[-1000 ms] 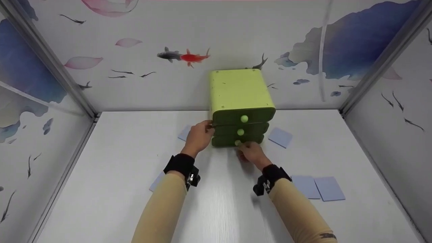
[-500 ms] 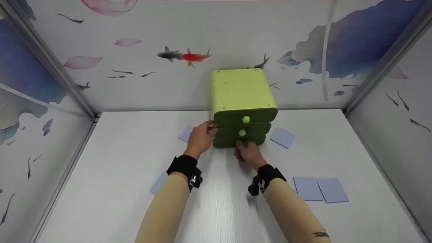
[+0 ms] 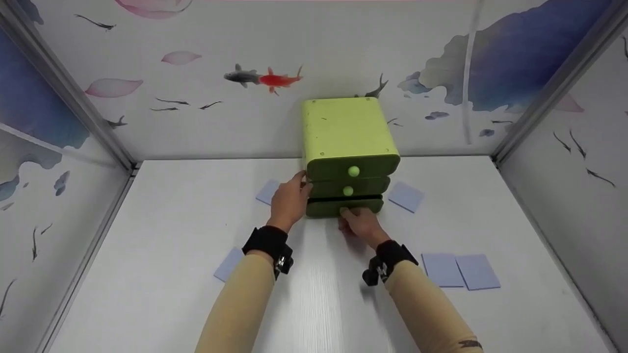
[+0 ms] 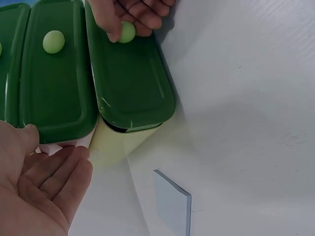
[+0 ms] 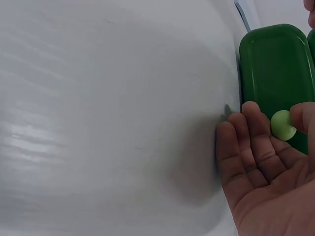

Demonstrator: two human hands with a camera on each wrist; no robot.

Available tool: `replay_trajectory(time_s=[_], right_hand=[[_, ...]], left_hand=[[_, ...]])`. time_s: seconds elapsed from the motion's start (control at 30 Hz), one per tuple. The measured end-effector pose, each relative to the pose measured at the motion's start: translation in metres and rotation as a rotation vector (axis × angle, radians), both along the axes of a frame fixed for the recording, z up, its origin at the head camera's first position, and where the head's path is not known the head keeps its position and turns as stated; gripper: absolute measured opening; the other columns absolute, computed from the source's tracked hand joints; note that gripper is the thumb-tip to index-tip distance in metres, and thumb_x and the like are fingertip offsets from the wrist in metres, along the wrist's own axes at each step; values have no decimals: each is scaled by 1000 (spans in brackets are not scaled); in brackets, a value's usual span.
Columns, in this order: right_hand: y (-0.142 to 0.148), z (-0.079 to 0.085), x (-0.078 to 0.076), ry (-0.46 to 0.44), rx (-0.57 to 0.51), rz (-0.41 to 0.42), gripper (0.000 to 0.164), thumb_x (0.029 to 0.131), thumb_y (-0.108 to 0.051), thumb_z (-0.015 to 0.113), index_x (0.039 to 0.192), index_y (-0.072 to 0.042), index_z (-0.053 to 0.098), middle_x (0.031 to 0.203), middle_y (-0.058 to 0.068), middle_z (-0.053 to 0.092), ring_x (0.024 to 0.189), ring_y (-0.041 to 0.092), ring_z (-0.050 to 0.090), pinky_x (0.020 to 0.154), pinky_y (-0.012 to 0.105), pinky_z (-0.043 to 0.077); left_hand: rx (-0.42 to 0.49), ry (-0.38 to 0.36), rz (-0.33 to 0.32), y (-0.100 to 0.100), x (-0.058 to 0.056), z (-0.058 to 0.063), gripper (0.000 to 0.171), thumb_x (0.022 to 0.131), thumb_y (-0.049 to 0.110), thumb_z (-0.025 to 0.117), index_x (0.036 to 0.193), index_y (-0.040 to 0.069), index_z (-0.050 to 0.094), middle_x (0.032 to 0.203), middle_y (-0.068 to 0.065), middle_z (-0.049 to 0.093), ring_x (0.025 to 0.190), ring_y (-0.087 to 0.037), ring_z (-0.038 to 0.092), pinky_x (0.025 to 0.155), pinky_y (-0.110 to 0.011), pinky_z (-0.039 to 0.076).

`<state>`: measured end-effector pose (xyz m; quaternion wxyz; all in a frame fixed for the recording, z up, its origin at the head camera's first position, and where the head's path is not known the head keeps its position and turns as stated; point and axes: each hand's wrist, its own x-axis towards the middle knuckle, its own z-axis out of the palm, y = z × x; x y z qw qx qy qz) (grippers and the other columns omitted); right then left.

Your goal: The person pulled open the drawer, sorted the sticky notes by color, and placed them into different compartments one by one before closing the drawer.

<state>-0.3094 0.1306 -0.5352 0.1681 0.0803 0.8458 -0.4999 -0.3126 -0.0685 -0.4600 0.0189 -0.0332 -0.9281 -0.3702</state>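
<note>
Arms in tan sleeves (image 3: 240, 304) stretch forward over a white table (image 3: 314, 304) to a lime-and-green three-drawer cabinet (image 3: 348, 127) standing in front of the back wall (image 3: 196, 132). The left hand (image 3: 288, 201) is clamped at the cabinet's left side, its thumb against the end of the middle drawer (image 4: 56, 88) and its fingers reaching round the edge. Lower down, the right hand (image 3: 362, 224) pinches the round knob (image 5: 282, 125) of the bottom drawer (image 3: 321, 208), thumb above, fingers below; that drawer stands slightly open.

On the white table (image 3: 162, 235), two pale-blue squares (image 3: 442, 270) lie side by side near right, one farther right, two left; the far wall (image 3: 221, 132) shows a red fish (image 3: 279, 80).
</note>
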Motion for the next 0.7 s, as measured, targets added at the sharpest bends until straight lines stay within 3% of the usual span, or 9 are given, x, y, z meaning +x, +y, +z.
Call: replay_trajectory(time_s=[0.23, 0.7], right_hand=[[1, 2, 12, -7, 5, -1, 41, 100, -36, 51, 89, -2, 72, 82, 8, 71, 70, 15, 63, 66, 27, 53], [8, 1, 36, -2, 33, 36, 38, 99, -36, 54, 84, -7, 73, 76, 5, 70, 67, 15, 63, 62, 28, 53]], left_hand=[[-51, 37, 4, 1, 2, 3, 46, 103, 28, 49, 145, 10, 46, 111, -10, 73, 81, -24, 70, 76, -39, 55], [48, -6, 20, 1, 5, 4, 45, 103, 27, 49, 146, 14, 45, 114, -8, 72, 87, -22, 69, 77, -38, 52]])
